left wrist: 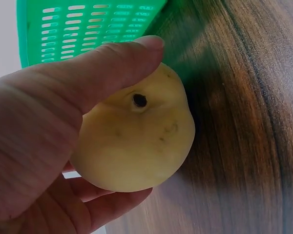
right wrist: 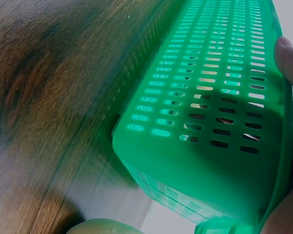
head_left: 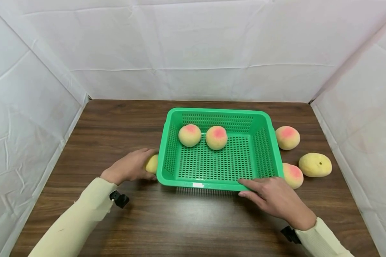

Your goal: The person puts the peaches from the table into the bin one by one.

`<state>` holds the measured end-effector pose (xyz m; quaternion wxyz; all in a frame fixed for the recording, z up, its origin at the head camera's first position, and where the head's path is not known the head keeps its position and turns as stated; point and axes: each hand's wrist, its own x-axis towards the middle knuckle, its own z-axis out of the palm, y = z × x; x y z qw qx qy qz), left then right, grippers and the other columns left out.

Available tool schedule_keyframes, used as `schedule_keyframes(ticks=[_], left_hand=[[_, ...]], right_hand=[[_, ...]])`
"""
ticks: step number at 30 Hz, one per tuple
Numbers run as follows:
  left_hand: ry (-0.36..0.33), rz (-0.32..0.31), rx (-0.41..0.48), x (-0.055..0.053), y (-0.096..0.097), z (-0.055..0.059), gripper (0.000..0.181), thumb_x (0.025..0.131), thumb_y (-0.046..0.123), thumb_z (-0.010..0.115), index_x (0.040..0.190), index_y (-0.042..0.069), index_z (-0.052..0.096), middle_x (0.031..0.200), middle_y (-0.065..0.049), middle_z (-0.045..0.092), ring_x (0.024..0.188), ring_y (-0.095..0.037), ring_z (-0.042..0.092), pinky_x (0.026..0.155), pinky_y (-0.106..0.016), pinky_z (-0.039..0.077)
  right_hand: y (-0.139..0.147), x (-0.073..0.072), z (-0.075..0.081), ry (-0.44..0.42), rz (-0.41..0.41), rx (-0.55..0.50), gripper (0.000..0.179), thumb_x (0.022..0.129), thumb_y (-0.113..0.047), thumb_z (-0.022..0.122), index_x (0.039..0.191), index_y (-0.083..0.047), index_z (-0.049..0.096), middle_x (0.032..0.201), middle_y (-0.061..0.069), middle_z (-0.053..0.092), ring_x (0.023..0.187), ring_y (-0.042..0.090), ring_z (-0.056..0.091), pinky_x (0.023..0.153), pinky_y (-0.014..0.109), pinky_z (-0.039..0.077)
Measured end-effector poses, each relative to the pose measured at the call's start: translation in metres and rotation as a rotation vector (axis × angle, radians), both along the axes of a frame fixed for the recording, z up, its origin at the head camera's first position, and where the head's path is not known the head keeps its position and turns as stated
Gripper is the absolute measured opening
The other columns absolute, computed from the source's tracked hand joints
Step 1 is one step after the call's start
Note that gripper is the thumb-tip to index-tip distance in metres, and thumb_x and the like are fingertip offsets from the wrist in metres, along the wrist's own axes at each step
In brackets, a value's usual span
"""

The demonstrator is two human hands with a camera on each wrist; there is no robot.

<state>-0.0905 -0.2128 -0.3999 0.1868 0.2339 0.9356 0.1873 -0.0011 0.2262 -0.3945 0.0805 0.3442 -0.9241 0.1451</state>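
Note:
My left hand (head_left: 132, 166) grips a yellow peach (left wrist: 136, 141) beside the left wall of the green plastic basket (head_left: 197, 185). In the left wrist view, the thumb lies over the peach's top near a small dark hole, with fingers curled beneath. At the basket's front right corner, my right hand (head_left: 271, 196) pinches the rim, thumb outside and fingers over the edge. Inside the basket, toward the back, are two pink-topped peaches: one peach (head_left: 189, 135) at left and another peach (head_left: 216, 137) near the middle.
Right of the basket lie a pink-topped peach (head_left: 287, 137), a second pink-topped peach (head_left: 292, 175) partly hidden by the basket and right hand, and a yellow peach (head_left: 315, 165) with its hole showing. White sheeting (head_left: 193, 46) encloses the dark wooden table (head_left: 122, 121) at back and sides.

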Motion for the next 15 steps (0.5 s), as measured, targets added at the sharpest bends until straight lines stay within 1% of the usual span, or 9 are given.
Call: schedule_keyframes(ticks=[3, 7, 12, 15], left_hand=[[0.024, -0.004, -0.002, -0.0009, -0.0001, -0.0007, 0.076, 0.081, 0.032, 0.088, 0.145, 0.007, 0.056, 0.115, -0.005, 0.068, 0.097, -0.02, 0.064, 0.084, -0.041, 0.055], [0.044, -0.025, 0.022, -0.0029, 0.0014, -0.002, 0.069, 0.08, 0.03, 0.088, 0.139, 0.009, 0.059, 0.109, -0.002, 0.068, 0.095, -0.018, 0.063, 0.084, -0.04, 0.054], [0.037, -0.043, 0.043, -0.0039, 0.0037, -0.0011, 0.059, 0.08, 0.03, 0.087, 0.131, 0.013, 0.062, 0.103, 0.001, 0.067, 0.091, -0.016, 0.061, 0.083, -0.038, 0.053], [0.032, -0.041, 0.039, -0.0038, 0.0028, 0.0, 0.058, 0.08, 0.03, 0.087, 0.13, 0.013, 0.063, 0.102, 0.002, 0.067, 0.091, -0.016, 0.061, 0.082, -0.038, 0.053]], right_hand=[[0.0002, 0.0002, 0.0, -0.002, -0.002, 0.003, 0.033, 0.093, -0.037, 0.077, 0.12, -0.021, 0.079, 0.098, -0.002, 0.082, 0.079, 0.009, 0.077, 0.066, 0.032, 0.06], [0.001, 0.0003, 0.0002, 0.003, -0.005, 0.005, 0.032, 0.093, -0.037, 0.077, 0.12, -0.021, 0.079, 0.098, -0.002, 0.082, 0.079, 0.009, 0.077, 0.066, 0.032, 0.06], [0.0012, 0.0001, 0.0002, 0.009, 0.0, 0.003, 0.032, 0.093, -0.037, 0.077, 0.12, -0.021, 0.079, 0.097, -0.002, 0.082, 0.079, 0.01, 0.077, 0.066, 0.032, 0.06], [0.0009, -0.0002, -0.0002, 0.012, 0.005, 0.005, 0.032, 0.093, -0.038, 0.076, 0.12, -0.021, 0.079, 0.098, -0.002, 0.082, 0.079, 0.01, 0.077, 0.066, 0.032, 0.06]])
